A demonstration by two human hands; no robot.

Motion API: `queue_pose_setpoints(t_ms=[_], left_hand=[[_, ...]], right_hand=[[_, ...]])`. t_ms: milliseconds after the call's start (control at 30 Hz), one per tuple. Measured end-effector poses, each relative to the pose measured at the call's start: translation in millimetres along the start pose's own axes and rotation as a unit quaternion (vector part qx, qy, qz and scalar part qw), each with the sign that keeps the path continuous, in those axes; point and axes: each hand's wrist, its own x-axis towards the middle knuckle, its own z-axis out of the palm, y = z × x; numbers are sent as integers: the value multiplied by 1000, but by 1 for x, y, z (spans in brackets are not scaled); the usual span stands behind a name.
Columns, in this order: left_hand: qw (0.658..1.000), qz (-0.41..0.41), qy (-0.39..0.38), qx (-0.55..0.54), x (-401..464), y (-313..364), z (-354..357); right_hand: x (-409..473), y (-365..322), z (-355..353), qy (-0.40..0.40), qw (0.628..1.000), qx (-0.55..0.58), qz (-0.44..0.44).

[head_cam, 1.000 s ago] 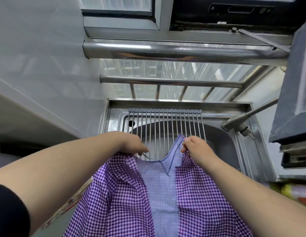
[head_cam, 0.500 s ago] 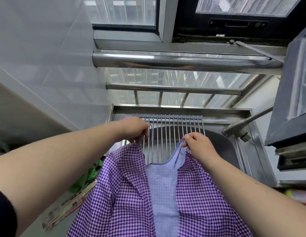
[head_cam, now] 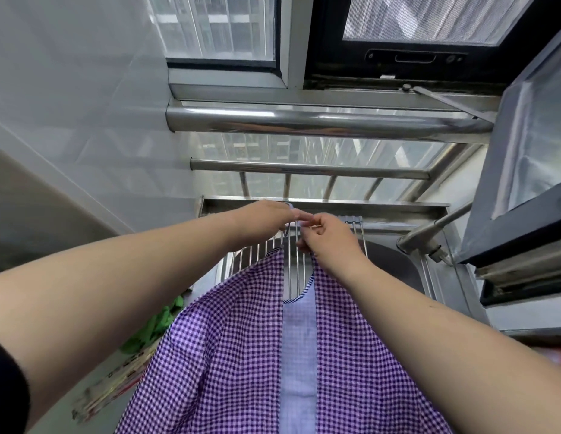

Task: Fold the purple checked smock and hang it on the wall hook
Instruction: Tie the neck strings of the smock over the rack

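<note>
Purple smock (head_cam: pixel 241 355) lengthwise, neck (seemingly pinched) away.

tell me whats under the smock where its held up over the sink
Through the neck opening of the smock the wire rack shows, lying over the sink. The cloth hides the rest of the rack and the basin below.

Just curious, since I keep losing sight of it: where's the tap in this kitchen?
In the head view the tap juts in from the right, over the steel sink, just right of the right hand.
</note>
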Motion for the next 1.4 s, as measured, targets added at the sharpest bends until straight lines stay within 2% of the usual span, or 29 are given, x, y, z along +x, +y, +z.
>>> queue_pose_setpoints(t_ms=[100, 133, 200, 300, 367, 467, 567, 667, 800, 1000, 1133, 1300, 1400], left_hand=[[985, -33, -4, -166, 0, 7, 7], [982, -40, 3, -183, 1, 8, 9], [983, -45, 20, -176, 2, 9, 14], [988, -22, 1, -152, 3, 9, 21], [985, -17, -13, -173, 5, 8, 27], [975, -21, -31, -221, 8, 5, 35], [982, -27, -45, -180, 10, 6, 32], [990, -47, -43, -126, 12, 7, 28], [988, -64, -38, -132, 20, 0, 24], [988, -73, -75, -111, 20, -9, 22], [986, -90, -70, -122, 20, -8, 23], [987, -90, -99, -91, 20, -2, 20], [988, -87, -106, -75, 21, 0, 20]], right_hand=[[-2, 1, 3, -27, 999, -14, -14], [-5, 2, 1, -29, 999, -12, -13], [-9, 4, -4, -34, 999, -3, -6], [-15, 4, -8, -64, 997, 31, -4], [-18, 3, -9, -82, 995, 56, 2], [-17, 5, -9, -68, 997, 37, -9], [-11, 8, -9, -39, 999, 8, -8], [-8, 10, -9, -37, 999, 32, -6], [-4, 10, -8, -38, 998, 51, -4], [0, 13, -9, -34, 996, 74, 31], [-1, 22, -11, -56, 998, 24, 15], [-4, 18, -17, -118, 984, -135, -20], [-3, 16, -16, -120, 978, -170, -27]])
